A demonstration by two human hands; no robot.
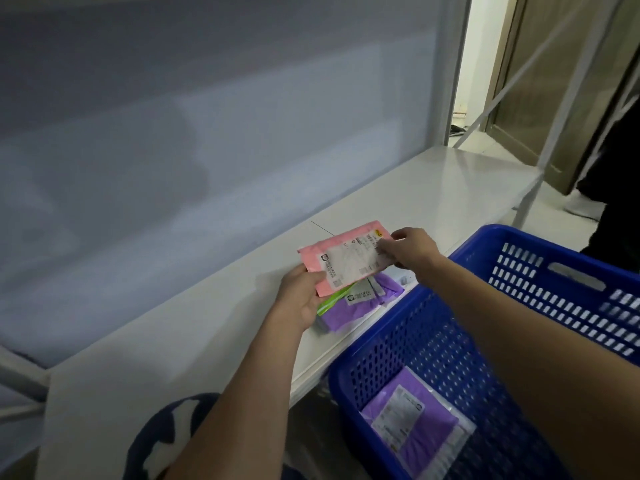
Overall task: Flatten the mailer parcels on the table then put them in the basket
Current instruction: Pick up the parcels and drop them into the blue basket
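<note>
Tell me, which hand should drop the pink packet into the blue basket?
Probably the right hand: it pinches the edge of the pink packet nearest the blue basket, which stands on that side. The left hand grips the far corner, over the table.

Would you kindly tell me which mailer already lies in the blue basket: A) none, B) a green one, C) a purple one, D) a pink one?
C: a purple mailer lies on the floor of the blue basket; the left hand and right hand hold the pink mailer above the table.
</note>
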